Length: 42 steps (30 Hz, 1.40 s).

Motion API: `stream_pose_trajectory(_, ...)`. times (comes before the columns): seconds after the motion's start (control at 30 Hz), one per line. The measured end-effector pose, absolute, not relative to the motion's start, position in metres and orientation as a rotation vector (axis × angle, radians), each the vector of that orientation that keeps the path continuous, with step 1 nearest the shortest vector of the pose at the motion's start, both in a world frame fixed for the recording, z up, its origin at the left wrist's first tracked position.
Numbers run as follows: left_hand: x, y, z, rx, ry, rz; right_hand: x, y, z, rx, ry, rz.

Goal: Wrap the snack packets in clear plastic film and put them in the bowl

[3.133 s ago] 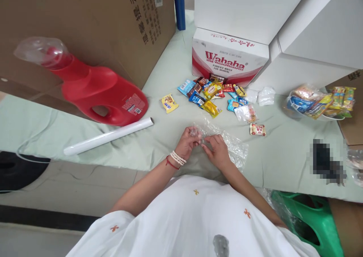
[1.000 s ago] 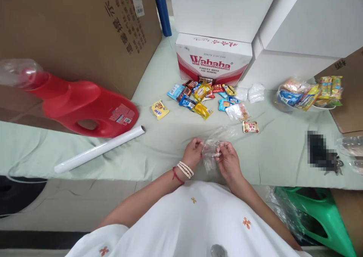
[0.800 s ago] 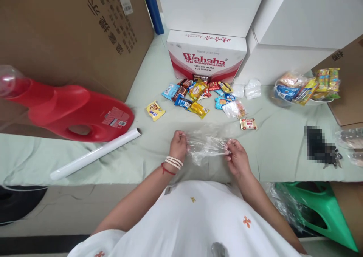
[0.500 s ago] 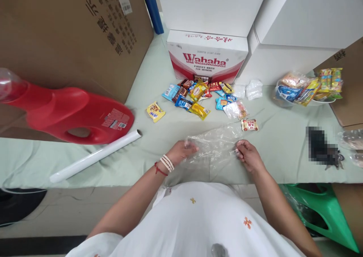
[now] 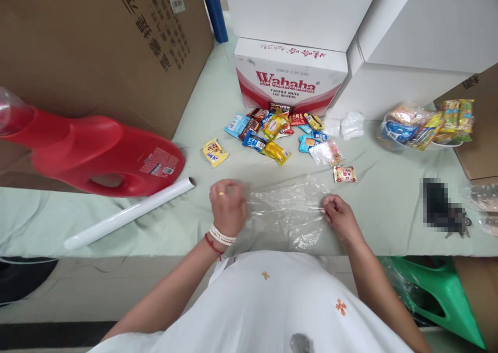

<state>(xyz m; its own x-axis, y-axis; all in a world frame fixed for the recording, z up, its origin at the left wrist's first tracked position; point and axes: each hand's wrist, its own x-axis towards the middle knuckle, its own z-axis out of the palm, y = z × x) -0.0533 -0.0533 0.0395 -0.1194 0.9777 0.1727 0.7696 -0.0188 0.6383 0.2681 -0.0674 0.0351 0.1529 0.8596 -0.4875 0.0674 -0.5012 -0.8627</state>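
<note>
A clear plastic bag (image 5: 286, 207) lies crumpled and spread across the cloth between my two hands. My right hand (image 5: 340, 215) pinches its right edge between thumb and fingers. At the bag's left edge is my left hand (image 5: 229, 205), back upward; its fingers are smeared by motion, so I cannot tell whether they grip the plastic. Beyond the bag lies a pile of small wrapped snacks (image 5: 276, 127). A yellow cookie packet (image 5: 215, 152) sits apart on the left, and a red-and-cream packet (image 5: 344, 174) lies just past my right hand.
To the left are a red jug (image 5: 105, 155) lying on its side, a white tube (image 5: 130, 213) and a large cardboard box (image 5: 97, 46). Behind the snacks stands a Wahaha water carton (image 5: 290, 78). A bowl of snacks (image 5: 459, 143) and blurred-out keys (image 5: 457, 223) are on the right.
My left hand has moved left and turned, its back now facing up. My right hand stays at the bag's right edge. The view has shifted slightly.
</note>
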Motion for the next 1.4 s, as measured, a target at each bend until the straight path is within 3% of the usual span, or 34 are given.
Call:
stream_pose_trajectory(0.13,-0.029,-0.054,0.039,2.375,1.286,0.589,0.263,-0.061,0.031,-1.701,-1.007,1.405)
stream_pose_trajectory(0.27,-0.016,-0.03,0.031,2.084,1.463,0.438,0.27,-0.052,0.027,-1.729,-1.11,1.336)
stream_pose_trajectory(0.5,-0.024,-0.018,0.018,0.973,1.414,0.905,0.287,-0.054,0.021,-1.724,-1.099,1.316)
stream_pose_trajectory(0.63,-0.029,-0.022,0.012,0.759,1.592,1.063,0.292,-0.053,0.021,-1.738,-1.145,1.285)
stream_pose_trajectory(0.73,-0.033,-0.028,0.017,0.967,1.765,1.124,0.296,-0.047,0.025,-1.772,-1.211,1.23)
stream_pose_trajectory(0.8,-0.032,-0.032,0.025,1.412,1.856,1.061,0.297,-0.042,0.028,-1.776,-1.259,1.214)
stream_pose_trajectory(0.9,-0.022,-0.035,0.034,2.082,1.678,0.714,0.296,-0.037,0.031,-1.766,-1.335,1.187)
stream_pose_trajectory(1.0,-0.01,-0.029,0.03,2.201,1.5,0.477,0.294,-0.034,0.033,-1.763,-1.415,1.144)
stream_pose_trajectory(1.2,-0.01,-0.011,0.015,1.338,1.456,0.935,0.298,-0.043,0.03,-1.747,-1.451,1.118)
stream_pose_trajectory(1.4,-0.021,-0.009,0.015,0.644,1.51,1.105,0.306,-0.048,0.02,-1.755,-1.461,1.103)
